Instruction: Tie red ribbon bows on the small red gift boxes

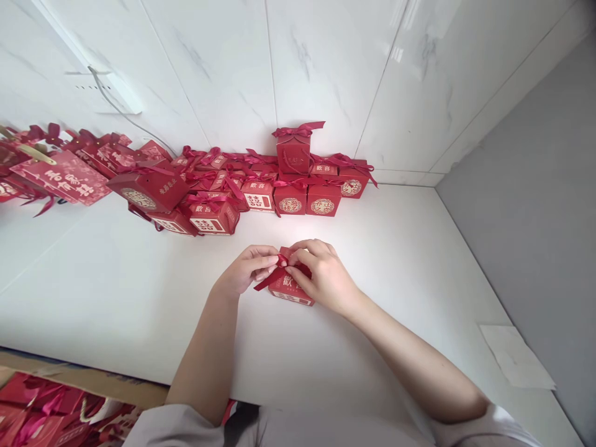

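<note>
A small red gift box (291, 292) with pale lettering sits on the white table in front of me. Across its top runs a dark red ribbon (269, 280), with one tail sticking out to the lower left. My left hand (249, 267) pinches the ribbon between thumb and fingertips at the box's upper left. From the other side, my right hand (323, 270) has its thumb and forefinger closed on the ribbon near the middle, its palm over the box's right part. The fingers hide much of the knot or loop and the box's far edge.
Several ribboned red boxes (214, 214) stand in rows along the tiled wall, one stacked on top (293, 152). Red bags (60, 177) crowd the left. A carton (116, 388) of red packages stands lower left. A white paper (516, 357) lies at right, beside a grey partition (535, 186).
</note>
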`<state>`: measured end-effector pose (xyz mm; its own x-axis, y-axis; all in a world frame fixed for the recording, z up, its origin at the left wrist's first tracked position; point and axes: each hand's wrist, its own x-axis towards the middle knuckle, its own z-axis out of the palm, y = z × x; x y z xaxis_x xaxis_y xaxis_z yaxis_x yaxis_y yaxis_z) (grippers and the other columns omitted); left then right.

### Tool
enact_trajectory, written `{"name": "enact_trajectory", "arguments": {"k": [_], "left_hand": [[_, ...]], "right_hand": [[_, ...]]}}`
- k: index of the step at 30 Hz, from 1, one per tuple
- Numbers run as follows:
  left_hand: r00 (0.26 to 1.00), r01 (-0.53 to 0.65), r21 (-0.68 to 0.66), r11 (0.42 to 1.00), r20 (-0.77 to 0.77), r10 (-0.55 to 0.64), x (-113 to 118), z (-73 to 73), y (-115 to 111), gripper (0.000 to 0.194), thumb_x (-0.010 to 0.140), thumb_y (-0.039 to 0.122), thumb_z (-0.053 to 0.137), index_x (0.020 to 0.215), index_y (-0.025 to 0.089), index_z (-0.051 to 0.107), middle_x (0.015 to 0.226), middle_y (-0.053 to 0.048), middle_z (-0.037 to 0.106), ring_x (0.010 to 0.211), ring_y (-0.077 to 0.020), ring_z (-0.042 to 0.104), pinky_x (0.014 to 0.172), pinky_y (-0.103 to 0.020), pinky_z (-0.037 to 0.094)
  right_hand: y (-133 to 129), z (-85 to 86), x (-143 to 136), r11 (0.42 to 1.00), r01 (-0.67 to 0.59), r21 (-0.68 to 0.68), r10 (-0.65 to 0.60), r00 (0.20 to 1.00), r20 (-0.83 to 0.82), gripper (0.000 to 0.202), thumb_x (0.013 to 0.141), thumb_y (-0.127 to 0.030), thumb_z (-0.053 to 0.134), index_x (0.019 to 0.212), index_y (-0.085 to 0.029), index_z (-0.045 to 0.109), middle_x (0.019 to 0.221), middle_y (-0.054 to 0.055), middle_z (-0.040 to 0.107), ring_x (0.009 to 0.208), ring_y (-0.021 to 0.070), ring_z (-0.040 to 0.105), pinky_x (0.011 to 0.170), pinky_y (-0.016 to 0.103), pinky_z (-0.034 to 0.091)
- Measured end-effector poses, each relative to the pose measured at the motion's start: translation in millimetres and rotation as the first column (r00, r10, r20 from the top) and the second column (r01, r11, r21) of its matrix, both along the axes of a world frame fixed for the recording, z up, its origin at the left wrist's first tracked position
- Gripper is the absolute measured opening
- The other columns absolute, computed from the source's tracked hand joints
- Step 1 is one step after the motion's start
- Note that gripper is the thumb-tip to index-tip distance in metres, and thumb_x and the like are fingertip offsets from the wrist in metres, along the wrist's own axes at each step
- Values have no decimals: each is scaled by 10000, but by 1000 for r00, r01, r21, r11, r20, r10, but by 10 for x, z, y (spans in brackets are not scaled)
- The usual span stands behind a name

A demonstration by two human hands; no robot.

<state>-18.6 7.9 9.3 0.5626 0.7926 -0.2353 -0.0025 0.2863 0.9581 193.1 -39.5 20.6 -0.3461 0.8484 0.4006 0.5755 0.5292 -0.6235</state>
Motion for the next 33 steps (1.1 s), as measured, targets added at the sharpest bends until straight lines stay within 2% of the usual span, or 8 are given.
{"name": "enact_trajectory", "arguments": {"k": [7,12,17,22,27,29,31,33], "left_hand": [[1000,-11,-17,1000,-2,11,41,33,-13,283,860,383,612,727,141,556,532,47,411,411,-35,277,416,-206,171],[998,-48,-28,998,-41,47,100,59,-8,313,868,395,588,689,157,490,558,44,422,410,-41,291,407,-199,187],[999,-47,-50,998,-12,46,88,52,-1,297,843,400,619,711,154,518,568,46,442,403,-33,287,413,-196,180],[999,-40,4,999,16,40,50,13,7,252,821,389,663,893,148,634,433,83,335,389,-45,237,427,-197,153],[998,-65,16,998,10,65,51,-6,10,224,835,366,657,833,143,638,413,75,375,344,-31,244,405,-196,142],[998,-69,12,998,12,69,62,-3,9,215,842,357,655,819,144,631,469,57,457,339,-18,262,398,-190,149],[996,-82,3,997,24,82,77,2,10,203,840,344,658,821,144,627,637,17,590,349,2,295,387,-182,160],[996,-89,-16,996,26,89,93,6,13,195,839,335,657,823,144,618,809,-13,647,362,15,327,372,-175,173]], "right_hand": [[83,41,80,960,-110,-259,38,962,-269,76,916,-191,544,873,-212,604,988,43,632,932,178,590,866,331,463],[129,42,137,905,-154,-396,20,946,-324,94,920,-242,525,866,-207,593,1003,41,624,922,171,595,865,324,455],[135,42,159,894,-175,-413,24,939,-344,110,923,-260,510,864,-208,586,1005,37,618,926,169,589,866,323,450],[146,50,165,885,-193,-424,30,932,-361,107,920,-261,511,861,-208,582,1013,38,613,944,169,587,859,322,450],[152,48,167,885,-190,-425,28,933,-358,107,925,-260,502,865,-207,574,1012,42,610,944,171,579,854,327,452],[151,47,166,884,-188,-427,30,936,-350,110,929,-257,496,866,-209,573,1008,42,608,935,170,574,856,328,451],[152,41,165,886,-187,-425,34,939,-343,112,932,-258,492,870,-210,573,1001,41,605,921,168,569,856,327,449],[155,32,164,889,-187,-418,38,940,-340,111,934,-257,489,874,-212,571,991,38,599,912,166,564,853,323,447]]}}
